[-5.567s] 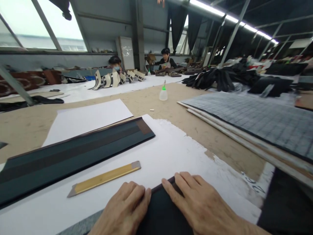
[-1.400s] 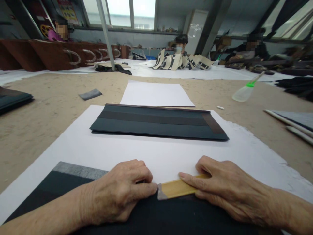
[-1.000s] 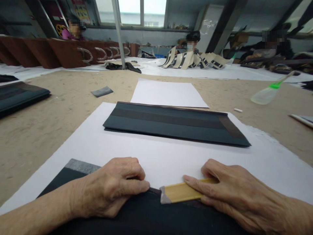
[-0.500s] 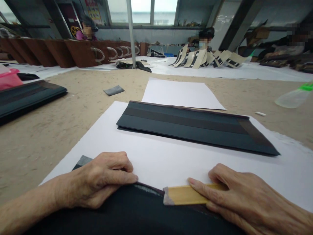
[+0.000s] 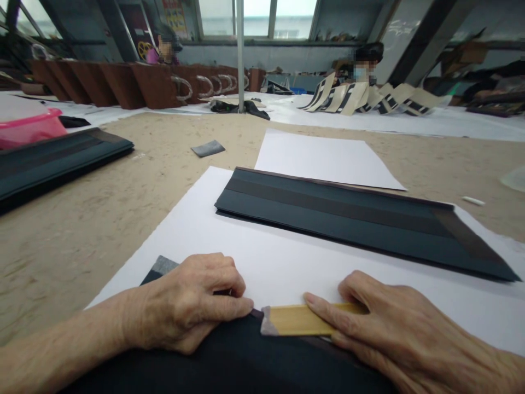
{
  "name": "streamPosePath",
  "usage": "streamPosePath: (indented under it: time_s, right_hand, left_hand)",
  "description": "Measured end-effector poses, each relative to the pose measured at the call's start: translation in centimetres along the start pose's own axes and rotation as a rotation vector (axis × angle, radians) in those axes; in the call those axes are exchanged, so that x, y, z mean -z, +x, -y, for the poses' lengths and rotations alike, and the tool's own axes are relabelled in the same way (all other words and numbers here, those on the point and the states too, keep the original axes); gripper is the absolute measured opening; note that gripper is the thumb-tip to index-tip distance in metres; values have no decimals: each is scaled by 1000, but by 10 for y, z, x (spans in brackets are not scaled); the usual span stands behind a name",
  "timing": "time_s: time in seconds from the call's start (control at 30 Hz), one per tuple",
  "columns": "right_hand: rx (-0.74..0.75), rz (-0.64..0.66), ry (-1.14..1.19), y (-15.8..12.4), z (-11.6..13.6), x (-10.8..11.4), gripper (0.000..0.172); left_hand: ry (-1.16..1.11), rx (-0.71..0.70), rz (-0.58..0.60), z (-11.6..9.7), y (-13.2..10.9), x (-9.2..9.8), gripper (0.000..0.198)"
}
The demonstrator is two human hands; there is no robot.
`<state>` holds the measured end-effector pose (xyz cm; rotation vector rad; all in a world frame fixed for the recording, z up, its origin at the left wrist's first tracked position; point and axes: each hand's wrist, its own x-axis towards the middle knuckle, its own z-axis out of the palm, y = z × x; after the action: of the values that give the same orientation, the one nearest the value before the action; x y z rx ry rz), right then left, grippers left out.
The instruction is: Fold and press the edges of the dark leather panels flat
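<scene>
Starting far left: a pink basin (image 5: pixel 36 127) sits behind a folded dark stack (image 5: pixel 53 164), both well clear of the hands, probably parked there so they don't crowd the work. Then there's a small grey scrap (image 5: pixel 208 148) lying loose on the tan tabletop (image 5: pixel 164 175).

Left hand (image 5: pixel 192 303) next: fingers curled, thumb brought together with them, pinching the edge of the dark sheet (image 5: pixel 229 361). The fingertips underneath are hidden, but my read is that it's there to stop the edge sliding. Just beside that thumb, not quite touching, is the capped end of a flat yellow strip (image 5: pixel 299 320). It's lying along the sheet's edge, flat side down I think, so pressure would spread evenly. The right hand (image 5: pixel 377 317) is clamped on its other end, one digit stretched along the top.

Beyond the hands, a folded dark panel (image 5: pixel 328 216) lies on the same white paper (image 5: pixel 279 257), likely kept handy but out of the way.

As for the dark sheet itself: it's bottom centre, right in front of the person, nearly black, smooth, bowed along its far edge, with a thin brownish band peeking out between thumb and strip. Can't tell if the grey-tipped corner (image 5: pixel 164 265) past the left hand belongs to it.
</scene>
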<state>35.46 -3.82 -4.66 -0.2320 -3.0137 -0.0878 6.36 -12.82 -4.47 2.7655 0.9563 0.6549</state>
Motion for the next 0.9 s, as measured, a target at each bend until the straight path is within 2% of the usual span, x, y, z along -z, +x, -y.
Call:
streamPosePath:
  time_s: [0.23, 0.43, 0.57, 0.7, 0.9]
  right_hand:
    - [41, -7, -8, 14, 1, -3, 40]
    - [82, 7, -8, 18, -2, -6, 42]
    - [64, -35, 1, 21, 0, -11, 40]
    - [49, -47, 21, 31, 4, -13, 39]
    - [97, -103, 33, 48, 2, -13, 39]
  left_hand:
    - [-3, 7, 40, 0, -9, 5, 27]
    - [-54, 81, -56, 10, -47, 19, 30]
    - [-42, 102, -102, 16, -64, 21, 29]
    - [-28, 82, -132, 17, -65, 20, 28]
    - [49, 51, -102, 15, -62, 23, 28]
